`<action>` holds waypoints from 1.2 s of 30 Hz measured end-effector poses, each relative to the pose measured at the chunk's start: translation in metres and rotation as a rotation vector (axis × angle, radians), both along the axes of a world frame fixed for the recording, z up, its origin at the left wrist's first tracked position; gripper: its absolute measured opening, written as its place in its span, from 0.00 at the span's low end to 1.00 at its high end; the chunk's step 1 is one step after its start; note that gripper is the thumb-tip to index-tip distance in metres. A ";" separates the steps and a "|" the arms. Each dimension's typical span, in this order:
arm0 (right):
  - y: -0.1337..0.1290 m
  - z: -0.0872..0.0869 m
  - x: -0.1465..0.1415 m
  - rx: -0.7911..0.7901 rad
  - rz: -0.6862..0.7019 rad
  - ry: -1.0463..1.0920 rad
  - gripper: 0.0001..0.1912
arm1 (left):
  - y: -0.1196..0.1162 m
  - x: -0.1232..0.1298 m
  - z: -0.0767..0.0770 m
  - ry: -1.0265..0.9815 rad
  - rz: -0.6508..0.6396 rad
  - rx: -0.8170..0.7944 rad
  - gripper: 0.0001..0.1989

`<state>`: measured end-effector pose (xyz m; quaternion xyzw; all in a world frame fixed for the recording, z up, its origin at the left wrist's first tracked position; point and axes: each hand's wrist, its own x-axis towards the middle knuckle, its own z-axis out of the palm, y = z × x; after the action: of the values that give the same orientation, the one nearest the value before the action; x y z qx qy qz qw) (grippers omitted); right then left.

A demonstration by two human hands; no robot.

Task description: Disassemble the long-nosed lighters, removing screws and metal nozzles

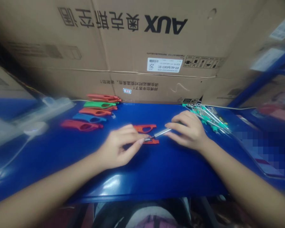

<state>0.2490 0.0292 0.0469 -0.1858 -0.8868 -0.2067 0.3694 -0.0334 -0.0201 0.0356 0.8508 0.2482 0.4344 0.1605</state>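
Observation:
Between my two hands is a slim silver metal tube (161, 133) with a dark, narrower end toward the left. My right hand (188, 130) pinches its right end between thumb and fingers. My left hand (123, 144) is closed in a pinch at the small dark metal end (147, 139); I cannot tell whether this is a separate piece. Just beyond and below lie two red-orange plastic handle halves, the farther half (148, 127) with an oval hole and the nearer half (154, 142) partly behind my left fingers.
At the back left lie several handles, including a green handle (98, 104) and a blue handle (89, 118). A pile of metal rods with green parts (210, 118) sits at right. A cardboard box wall (123, 50) stands behind the blue table (118, 186); a white cable (16, 158) crosses left.

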 end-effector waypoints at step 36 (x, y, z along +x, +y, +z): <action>-0.019 0.001 -0.016 0.027 -0.032 -0.022 0.08 | -0.004 0.002 -0.009 0.151 0.056 -0.038 0.10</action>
<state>0.2325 0.0105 0.0480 -0.1925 -0.8849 -0.2264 0.3587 -0.0314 -0.0240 0.0266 0.8708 0.2914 0.3684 0.1453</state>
